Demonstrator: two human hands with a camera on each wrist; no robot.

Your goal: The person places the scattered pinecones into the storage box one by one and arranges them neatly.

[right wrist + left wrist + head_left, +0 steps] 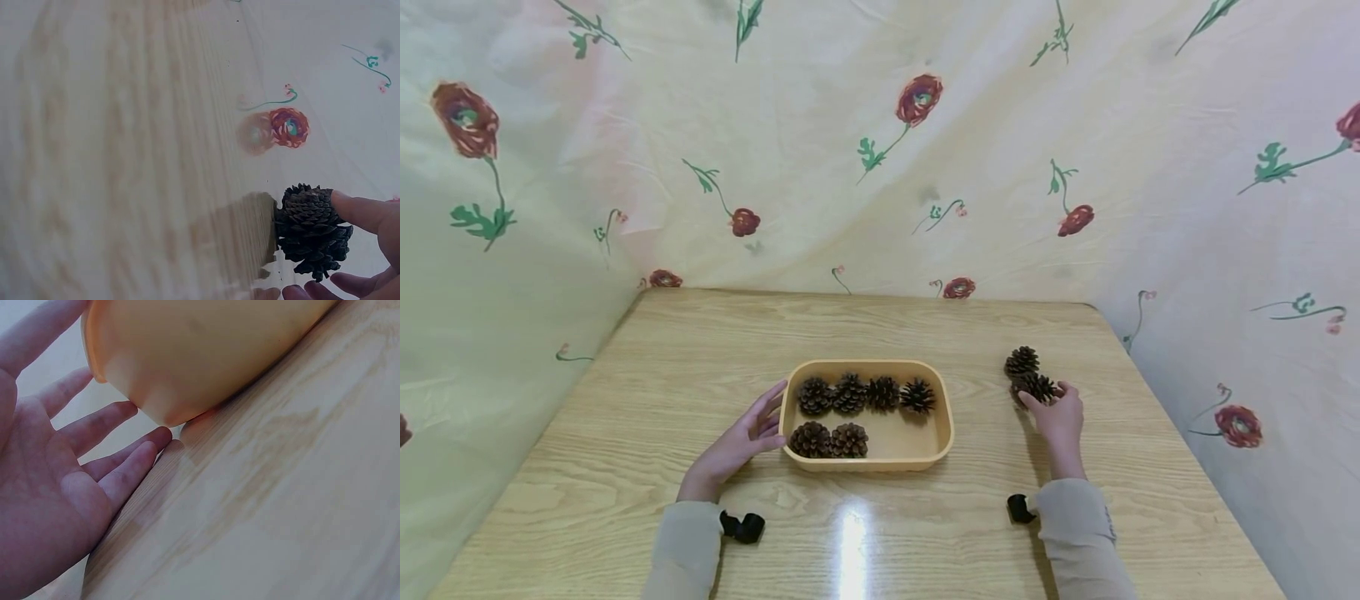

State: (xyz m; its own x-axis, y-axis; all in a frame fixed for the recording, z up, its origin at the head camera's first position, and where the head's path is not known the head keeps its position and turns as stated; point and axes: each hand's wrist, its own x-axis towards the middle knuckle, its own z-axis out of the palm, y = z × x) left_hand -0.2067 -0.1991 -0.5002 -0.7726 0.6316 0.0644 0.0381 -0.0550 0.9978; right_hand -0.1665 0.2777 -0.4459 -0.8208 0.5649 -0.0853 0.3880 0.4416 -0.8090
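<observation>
A tan, rounded rectangular tray (895, 464) holds several brown pine cones, such as the spiky pine cone (917, 397) at its right end. Against the tray's left side rests the left hand (752, 429), its fingers extended; in the left wrist view those fingers (100, 425) lie along the tray's outer wall (206, 356). To the right of the tray, the right hand (1056, 421) grips a pine cone (1036, 386) between thumb and fingers. That cone (312, 231) shows its scales in the right wrist view. Just behind it is another pine cone (1022, 362).
Both things stand on a light wood-grain table (722, 342). Floral fabric (820, 150) hangs behind the table and along its sides. Black wrist mounts (742, 527) stick out near both sleeves. Inside the tray, the front right part of the floor (902, 437) shows bare.
</observation>
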